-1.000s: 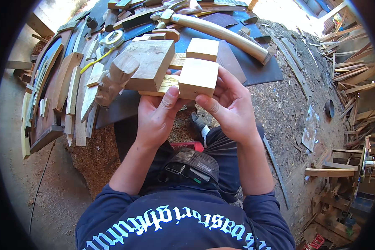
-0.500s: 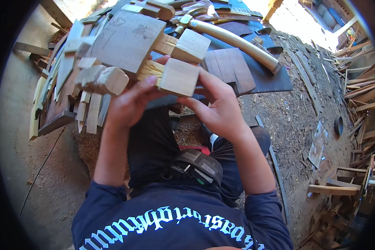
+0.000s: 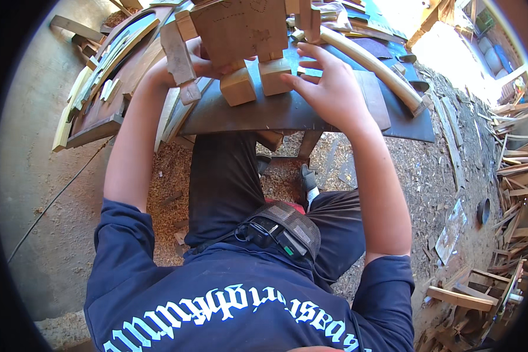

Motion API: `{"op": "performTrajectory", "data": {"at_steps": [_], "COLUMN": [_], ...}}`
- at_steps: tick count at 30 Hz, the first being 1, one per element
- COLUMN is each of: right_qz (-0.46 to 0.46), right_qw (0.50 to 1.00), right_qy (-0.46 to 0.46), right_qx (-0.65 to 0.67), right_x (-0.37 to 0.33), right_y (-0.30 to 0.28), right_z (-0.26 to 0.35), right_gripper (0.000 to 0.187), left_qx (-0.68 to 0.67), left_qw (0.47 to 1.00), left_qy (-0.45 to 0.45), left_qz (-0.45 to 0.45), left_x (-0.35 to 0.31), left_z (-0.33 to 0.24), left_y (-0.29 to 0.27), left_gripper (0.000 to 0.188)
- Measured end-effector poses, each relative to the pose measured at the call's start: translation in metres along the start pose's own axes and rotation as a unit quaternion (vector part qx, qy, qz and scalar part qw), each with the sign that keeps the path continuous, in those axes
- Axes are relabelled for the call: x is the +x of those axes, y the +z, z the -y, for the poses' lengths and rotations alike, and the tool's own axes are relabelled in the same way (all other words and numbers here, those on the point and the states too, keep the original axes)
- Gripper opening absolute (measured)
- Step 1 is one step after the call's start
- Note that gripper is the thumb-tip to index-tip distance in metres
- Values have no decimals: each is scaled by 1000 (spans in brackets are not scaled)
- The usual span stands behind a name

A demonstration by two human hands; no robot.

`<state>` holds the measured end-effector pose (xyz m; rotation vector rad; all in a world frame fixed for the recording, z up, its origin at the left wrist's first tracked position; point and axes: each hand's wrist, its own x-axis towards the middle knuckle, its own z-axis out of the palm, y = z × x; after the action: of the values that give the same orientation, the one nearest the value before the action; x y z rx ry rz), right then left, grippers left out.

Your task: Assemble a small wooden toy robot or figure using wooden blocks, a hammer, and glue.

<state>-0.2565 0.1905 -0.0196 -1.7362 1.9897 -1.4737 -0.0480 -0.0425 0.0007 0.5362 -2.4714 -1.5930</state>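
A wooden figure (image 3: 240,32), built from a flat squarish body with block-shaped feet, stands upright at the near part of the dark tabletop. Its left foot block (image 3: 237,88) and right foot block (image 3: 274,77) rest side by side, slightly apart. My left hand (image 3: 196,63) is closed around the lower left of the figure, partly hidden behind its hanging wooden arm (image 3: 179,56). Beside the right foot block, my right hand (image 3: 328,82) has its fingers spread, the thumb tip at the block's edge. The figure's top is cut off by the picture's edge.
A long wooden-handled hammer (image 3: 372,67) lies right of the figure, by a flat brown board (image 3: 374,97). Wood strips (image 3: 108,56) pile up at left. Scrap wood (image 3: 519,170) heaps along the right side. Shavings (image 3: 164,170) cover the ground.
The figure has gone from tilted, feet toward me, to upright on the tabletop. My right hand has let go of the foot block and spread its fingers. The view has shifted.
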Motion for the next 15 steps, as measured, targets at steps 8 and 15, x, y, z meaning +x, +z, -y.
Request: {"op": "performTrajectory", "data": {"at_steps": [8,15], "right_qz": [-40,-28], "right_qw": [994,980], "right_qy": [89,194], "right_qx": [-43,40], "right_x": [-12,-14], "right_y": [35,34], "right_z": [18,24], "right_gripper": [53,50], "left_qx": [14,111], "left_qw": [1000,991], "left_qy": [2,80], "left_qz": [11,-3], "left_x": [4,-5], "left_z": [-12,-11], "left_y": [8,29], "left_gripper": [52,49]}}
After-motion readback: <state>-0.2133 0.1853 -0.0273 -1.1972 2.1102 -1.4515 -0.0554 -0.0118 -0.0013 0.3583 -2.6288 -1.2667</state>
